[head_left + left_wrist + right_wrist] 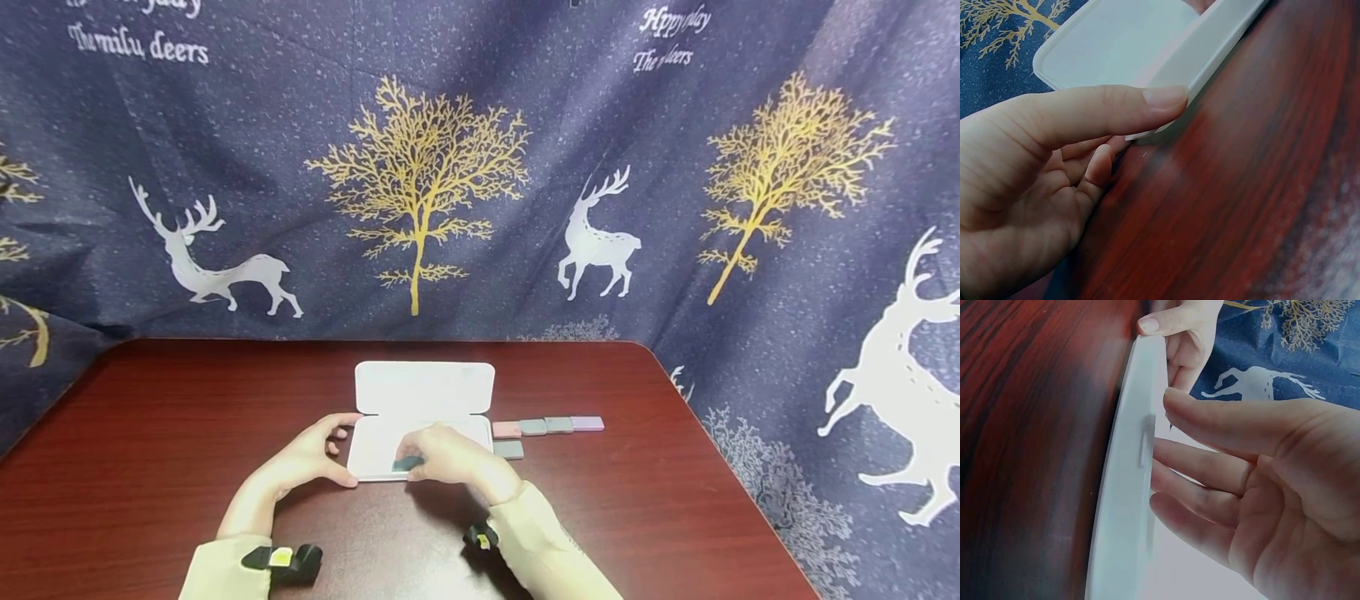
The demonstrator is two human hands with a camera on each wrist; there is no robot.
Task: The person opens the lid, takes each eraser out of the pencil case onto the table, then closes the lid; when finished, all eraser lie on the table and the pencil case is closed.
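We note the left hand [303,460] gripping the left side of the white case [369,442]; right hand [446,454], arched above, pinches a dark tile [406,463] near the case's front rim; counter [150,442] extends leftward.

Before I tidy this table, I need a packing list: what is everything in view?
cloth: 1, dark blue, background
trees, deer, lettering: several, yellow and white, printed on cloth
table: 1, reddish brown, before cloth
box: 1, white, open, on table
pink block: 1, pink, right of box
grey blocks: 3, greyish, two in pink block's row, one nearer
purple block: 1, purple, right end of row
dark block: 1, dark teal, box's near side
wrist cameras: 2, black, one per wrist
sleeves: 2, pale yellow, both arms
left hand: 1, bare, holding box's left side
right hand: 1, bare, pinching dark block
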